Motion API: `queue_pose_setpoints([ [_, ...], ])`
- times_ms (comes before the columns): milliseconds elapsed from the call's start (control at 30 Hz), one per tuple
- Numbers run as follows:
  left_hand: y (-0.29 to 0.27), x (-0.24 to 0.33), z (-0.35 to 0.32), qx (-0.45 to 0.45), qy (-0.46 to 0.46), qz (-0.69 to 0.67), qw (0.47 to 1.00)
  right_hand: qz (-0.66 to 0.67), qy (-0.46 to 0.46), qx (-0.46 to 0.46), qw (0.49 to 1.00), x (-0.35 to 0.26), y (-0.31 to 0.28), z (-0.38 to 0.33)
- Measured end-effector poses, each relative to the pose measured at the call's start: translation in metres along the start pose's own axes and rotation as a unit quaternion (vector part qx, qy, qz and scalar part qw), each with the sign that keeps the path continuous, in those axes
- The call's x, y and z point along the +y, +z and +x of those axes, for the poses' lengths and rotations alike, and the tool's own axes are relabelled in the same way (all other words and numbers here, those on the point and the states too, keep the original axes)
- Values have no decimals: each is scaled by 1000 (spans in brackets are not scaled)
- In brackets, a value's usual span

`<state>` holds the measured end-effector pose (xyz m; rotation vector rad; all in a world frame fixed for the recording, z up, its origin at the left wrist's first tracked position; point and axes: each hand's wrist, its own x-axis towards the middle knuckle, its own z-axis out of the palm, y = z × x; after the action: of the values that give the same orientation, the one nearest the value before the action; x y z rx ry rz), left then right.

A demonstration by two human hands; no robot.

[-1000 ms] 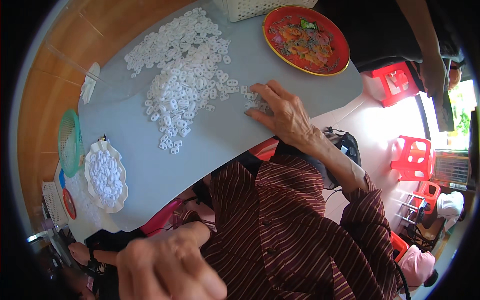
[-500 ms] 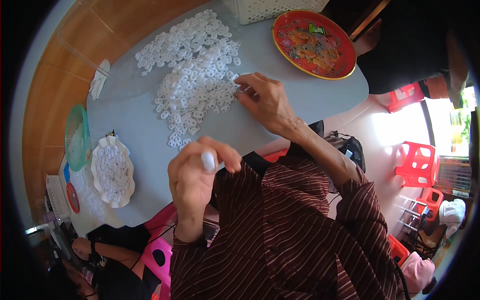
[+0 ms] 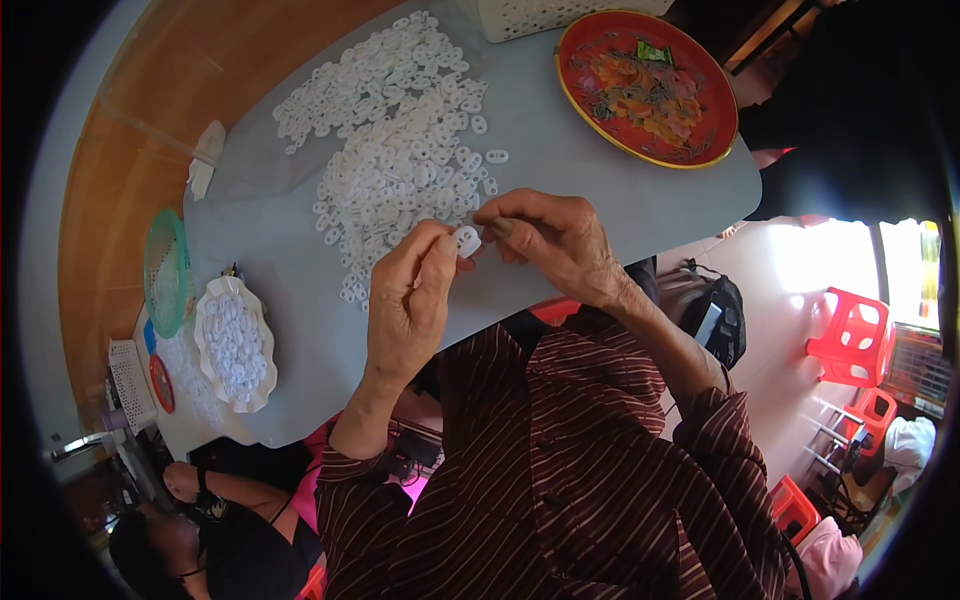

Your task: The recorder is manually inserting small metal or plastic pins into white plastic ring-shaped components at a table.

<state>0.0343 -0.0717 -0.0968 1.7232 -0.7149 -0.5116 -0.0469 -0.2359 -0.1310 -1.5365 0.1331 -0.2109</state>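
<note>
Between the thumb and finger of my left hand [image 3: 408, 290] is a white oval plastic piece [image 3: 467, 241] with two holes. My right hand [image 3: 562, 245] meets it from the right, thumb and forefinger pinched together close beside the piece. Whatever those fingertips hold, if anything, is too small to make out. Just beyond both hands spreads a large pile of similar white pieces [image 3: 400, 150] on the grey table [image 3: 310, 370]. One loose piece [image 3: 497, 157] lies apart at the pile's right side.
A red round tray [image 3: 715, 125] with small metallic bits and a green packet stands at the far right. On the left are a scalloped white dish [image 3: 268, 375] of white pieces and a green basket [image 3: 182, 270]. Another person's arm [image 3: 245, 490] shows at lower left.
My left hand has swung up and forward to meet the right. My right hand has drawn back from the pile's edge, its fingers now pinched near the white piece.
</note>
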Motion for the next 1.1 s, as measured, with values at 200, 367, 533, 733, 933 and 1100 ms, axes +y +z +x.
queue_pose_setpoints([
  [200, 12, 5, 13, -8, 42, 69, 997, 86, -20, -9, 996, 11, -6, -4],
  [367, 15, 7, 22, -62, 68, 106, 990, 2, -45, 16, 999, 8, -6, -8],
  [533, 15, 7, 29, -84, 70, 123, 986, -21, -108, 68, 992, 13, -5, -6],
  [733, 23, 6, 32, -72, 100, 131, 984, -60, -141, 102, 983, 8, -8, -7],
  [933, 24, -15, 24, -19, 108, 101, 989, -93, -119, 77, 985, 9, -5, -10],
  [1100, 16, -12, 26, -82, 21, 7, 996, 47, -47, 61, 996, -15, -12, -3],
])
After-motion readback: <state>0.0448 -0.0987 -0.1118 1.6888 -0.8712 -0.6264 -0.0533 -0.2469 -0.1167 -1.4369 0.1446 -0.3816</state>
